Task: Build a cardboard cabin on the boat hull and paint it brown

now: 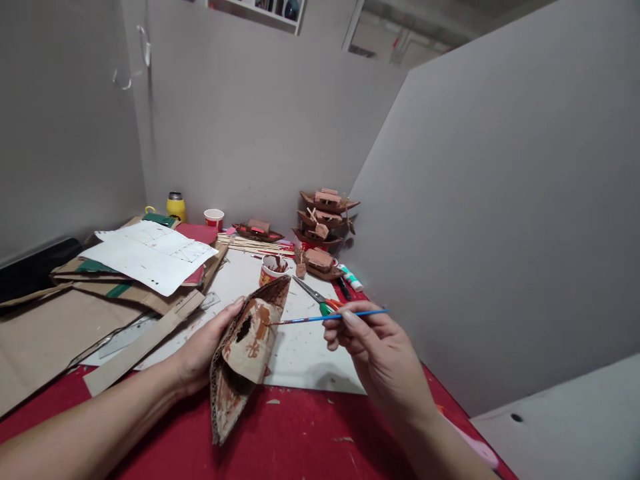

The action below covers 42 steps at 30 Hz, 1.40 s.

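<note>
My left hand (207, 347) grips a cardboard boat (253, 343) by its far left side, the hull tilted toward me. Brown paint streaks the hull, and a few patches of it lie on the beige curved cover, which has a dark hole. In my right hand (370, 340) a thin blue paintbrush (320, 319) is pinched between thumb and fingers, its tip at the painted patch on the cover. Behind the boat stands a paper cup (275, 268) with brown paint inside. Scissors (313, 291) with green and orange handles lie beyond my right hand.
Finished brown boats (327, 217) are stacked at the back; another boat (257, 230) sits left of them. Cardboard (65, 333), a drawn sheet (150, 253), thin sticks (255, 245), a white cup (214, 219) and a yellow bottle (176, 207) are on the red table (300, 440). Grey partitions surround it.
</note>
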{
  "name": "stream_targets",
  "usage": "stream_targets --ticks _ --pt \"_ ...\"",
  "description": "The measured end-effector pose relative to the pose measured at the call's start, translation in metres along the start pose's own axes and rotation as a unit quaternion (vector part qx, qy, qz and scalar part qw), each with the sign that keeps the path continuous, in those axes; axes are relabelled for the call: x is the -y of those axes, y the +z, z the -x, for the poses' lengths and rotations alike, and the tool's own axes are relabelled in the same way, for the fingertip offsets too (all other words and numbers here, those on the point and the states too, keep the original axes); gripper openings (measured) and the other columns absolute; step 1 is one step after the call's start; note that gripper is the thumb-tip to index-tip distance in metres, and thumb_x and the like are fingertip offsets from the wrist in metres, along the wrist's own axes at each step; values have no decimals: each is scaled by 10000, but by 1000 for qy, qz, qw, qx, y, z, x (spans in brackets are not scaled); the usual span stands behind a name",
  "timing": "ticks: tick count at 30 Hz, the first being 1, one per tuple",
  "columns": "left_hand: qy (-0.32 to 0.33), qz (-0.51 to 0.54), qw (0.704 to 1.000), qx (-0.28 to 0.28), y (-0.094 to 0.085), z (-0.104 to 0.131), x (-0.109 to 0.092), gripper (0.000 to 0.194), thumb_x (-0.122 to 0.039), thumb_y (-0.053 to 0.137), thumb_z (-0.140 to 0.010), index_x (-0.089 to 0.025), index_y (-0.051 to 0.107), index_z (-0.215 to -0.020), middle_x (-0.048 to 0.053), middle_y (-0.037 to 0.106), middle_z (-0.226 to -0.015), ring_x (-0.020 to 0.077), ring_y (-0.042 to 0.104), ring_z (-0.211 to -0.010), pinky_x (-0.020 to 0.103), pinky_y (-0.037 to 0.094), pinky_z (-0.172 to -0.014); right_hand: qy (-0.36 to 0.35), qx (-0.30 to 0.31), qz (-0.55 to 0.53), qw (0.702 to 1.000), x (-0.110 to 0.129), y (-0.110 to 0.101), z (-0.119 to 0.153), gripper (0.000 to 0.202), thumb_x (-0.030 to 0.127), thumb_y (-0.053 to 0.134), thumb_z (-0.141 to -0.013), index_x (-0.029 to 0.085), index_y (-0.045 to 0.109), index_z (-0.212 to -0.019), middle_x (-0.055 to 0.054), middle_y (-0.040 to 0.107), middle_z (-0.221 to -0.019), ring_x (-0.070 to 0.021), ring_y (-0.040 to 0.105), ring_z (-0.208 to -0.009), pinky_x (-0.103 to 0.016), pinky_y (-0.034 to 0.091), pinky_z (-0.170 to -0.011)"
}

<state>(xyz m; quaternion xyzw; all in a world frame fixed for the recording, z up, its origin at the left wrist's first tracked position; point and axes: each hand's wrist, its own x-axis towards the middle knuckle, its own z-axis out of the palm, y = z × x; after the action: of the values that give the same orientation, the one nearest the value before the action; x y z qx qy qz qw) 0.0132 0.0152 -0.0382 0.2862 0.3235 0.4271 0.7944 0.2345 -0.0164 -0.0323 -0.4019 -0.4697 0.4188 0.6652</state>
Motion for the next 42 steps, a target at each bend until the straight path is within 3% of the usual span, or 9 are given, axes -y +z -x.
stream_targets --ticks 9,12,17,21,25,29,34,42 --pt "5 -21 999 32 -11 -7 7 229 -319 600 -919 -186 739 -1043 49 772 -1087 222 703 -1017 287 515 -906 -20 -2 -6 1000 4 9 -4 247 399 834 -713 214 712 -822 -36 747 -731 -161 677 -615 -261 549 -539" --pt "7 -16 999 29 -11 -6 6 211 -315 612 -914 -190 745 -1019 36 776 -1067 206 714 -963 268 520 -878 -26 -1 6 1000 4 4 -4 240 398 830 -721 215 711 -823 -37 747 -727 -162 678 -615 -265 556 -550" --pt "-7 -31 999 15 -8 -4 3 281 -319 527 -957 -153 750 -912 57 792 -855 201 725 -760 295 536 -839 -34 -4 28 999 6 -11 -1 209 387 813 -750 223 714 -834 -34 749 -727 -164 685 -619 -253 557 -553" --pt "11 -27 999 28 -12 -5 6 222 -327 616 -911 -209 735 -1058 34 769 -1099 221 706 -1007 288 527 -875 -46 -2 25 999 6 -8 2 184 377 799 -771 231 717 -848 -26 748 -734 -157 683 -631 -242 555 -564" --pt "19 -57 997 49 -15 -5 8 269 -362 636 -899 -213 726 -1103 32 750 -1162 223 668 -1108 277 499 -927 -57 13 32 998 4 0 2 175 371 773 -802 222 710 -868 -27 747 -756 -161 685 -657 -262 562 -600" --pt "17 -43 998 51 -11 -3 5 235 -352 581 -935 -218 748 -1030 -4 776 -1085 171 708 -977 231 512 -869 -66 22 43 997 2 -3 3 152 353 753 -828 220 704 -883 -22 752 -755 -158 696 -666 -254 564 -617" --pt "-15 -40 999 29 -6 -2 1 324 -362 492 -977 -180 757 -943 21 802 -885 155 717 -715 253 538 -792 -76 0 49 996 3 -16 7 110 325 737 -850 228 710 -894 -11 758 -773 -132 696 -658 -218 558 -623" --pt "23 -69 995 63 -14 -5 8 238 -376 601 -923 -249 738 -1070 -27 755 -1152 170 686 -1058 227 503 -884 -78 14 44 996 0 -2 11 120 339 729 -858 231 708 -907 -4 754 -789 -133 693 -688 -234 563 -653"
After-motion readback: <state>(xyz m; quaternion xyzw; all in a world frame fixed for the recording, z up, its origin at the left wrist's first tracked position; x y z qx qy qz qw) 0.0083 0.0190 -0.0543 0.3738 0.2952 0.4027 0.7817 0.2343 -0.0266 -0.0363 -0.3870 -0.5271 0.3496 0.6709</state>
